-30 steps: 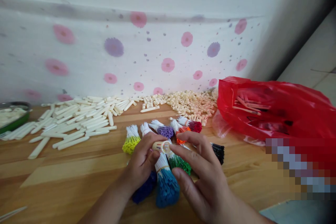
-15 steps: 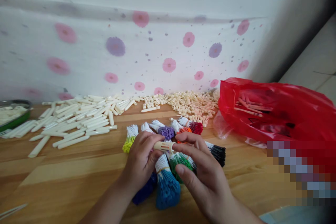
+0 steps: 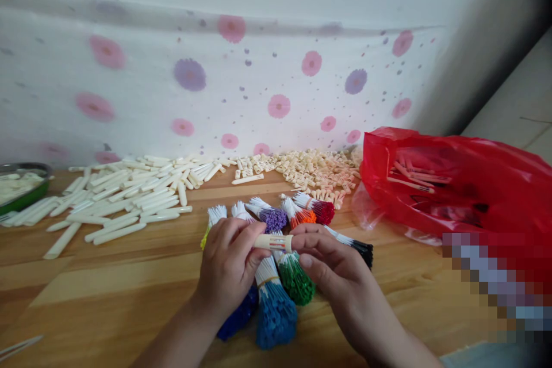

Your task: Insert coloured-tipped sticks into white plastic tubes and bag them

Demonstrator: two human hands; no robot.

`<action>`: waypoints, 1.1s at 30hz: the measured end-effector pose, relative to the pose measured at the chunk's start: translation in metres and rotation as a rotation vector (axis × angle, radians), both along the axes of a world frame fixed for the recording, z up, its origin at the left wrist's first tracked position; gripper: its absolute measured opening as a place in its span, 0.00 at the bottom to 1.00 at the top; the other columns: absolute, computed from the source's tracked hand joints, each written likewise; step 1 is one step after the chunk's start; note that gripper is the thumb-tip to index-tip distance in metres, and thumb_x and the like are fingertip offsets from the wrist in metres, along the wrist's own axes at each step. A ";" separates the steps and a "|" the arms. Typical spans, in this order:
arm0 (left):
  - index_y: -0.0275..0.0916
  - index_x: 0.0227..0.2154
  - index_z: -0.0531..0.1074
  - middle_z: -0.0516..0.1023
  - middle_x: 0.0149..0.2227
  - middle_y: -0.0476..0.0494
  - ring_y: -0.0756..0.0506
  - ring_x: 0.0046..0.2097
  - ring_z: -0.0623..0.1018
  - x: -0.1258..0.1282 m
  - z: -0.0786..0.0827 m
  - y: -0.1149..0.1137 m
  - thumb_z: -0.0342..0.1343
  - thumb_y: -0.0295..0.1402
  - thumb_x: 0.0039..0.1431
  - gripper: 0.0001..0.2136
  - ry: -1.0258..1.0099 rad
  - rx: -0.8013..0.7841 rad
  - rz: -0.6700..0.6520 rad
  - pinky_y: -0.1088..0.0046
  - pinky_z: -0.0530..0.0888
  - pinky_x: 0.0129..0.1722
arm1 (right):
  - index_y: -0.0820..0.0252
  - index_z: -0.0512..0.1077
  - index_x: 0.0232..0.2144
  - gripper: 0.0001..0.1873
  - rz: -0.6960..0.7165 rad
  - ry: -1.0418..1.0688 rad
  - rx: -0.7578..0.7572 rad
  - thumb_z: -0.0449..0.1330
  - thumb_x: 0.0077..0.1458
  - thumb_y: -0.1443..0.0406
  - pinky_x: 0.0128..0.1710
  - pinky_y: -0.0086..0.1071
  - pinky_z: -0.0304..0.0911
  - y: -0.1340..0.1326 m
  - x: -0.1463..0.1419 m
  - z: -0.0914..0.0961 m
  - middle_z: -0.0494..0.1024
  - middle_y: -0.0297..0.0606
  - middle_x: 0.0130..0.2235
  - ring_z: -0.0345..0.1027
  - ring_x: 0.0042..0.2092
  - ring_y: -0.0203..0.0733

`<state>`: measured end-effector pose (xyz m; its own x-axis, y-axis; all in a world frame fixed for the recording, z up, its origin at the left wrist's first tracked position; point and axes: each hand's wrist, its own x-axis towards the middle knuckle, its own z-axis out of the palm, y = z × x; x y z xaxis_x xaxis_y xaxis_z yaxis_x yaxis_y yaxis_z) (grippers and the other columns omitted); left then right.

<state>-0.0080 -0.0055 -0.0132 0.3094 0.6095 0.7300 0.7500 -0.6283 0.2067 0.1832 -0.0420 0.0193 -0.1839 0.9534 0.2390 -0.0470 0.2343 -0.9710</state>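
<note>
A small cream plastic tube is held level between both hands, above a fan of bundled thin refills. My left hand pinches its left end with curled fingers. My right hand pinches its right end between thumb and forefinger. Under the hands lie the bundles, with tips in light blue, green, dark blue, purple, orange, red, black and yellow. The hands hide part of the yellow and dark blue bundles.
On the wooden table, long white tubes are heaped at the back left and short cream pieces at the back middle. A red plastic bag with more parts lies right. A green tray stands far left before a flowered cloth.
Both hands have turned the cream tube from end-on to level, and my right hand has slid along to pinch its right end. The view has shifted slightly.
</note>
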 end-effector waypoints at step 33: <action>0.39 0.36 0.69 0.74 0.32 0.46 0.44 0.35 0.74 -0.001 -0.007 0.014 0.45 0.42 0.62 0.13 -0.323 -0.471 -0.072 0.71 0.69 0.34 | 0.62 0.69 0.45 0.13 -0.225 -1.450 0.056 0.56 0.60 0.61 0.47 0.44 0.65 0.143 0.080 -0.035 0.71 0.42 0.49 0.68 0.47 0.44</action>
<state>-0.0093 0.0086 -0.0203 0.1682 0.8777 0.4487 0.5613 -0.4595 0.6883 0.2633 0.1012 -0.0158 -0.1415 0.9898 0.0154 0.9819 0.1424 -0.1248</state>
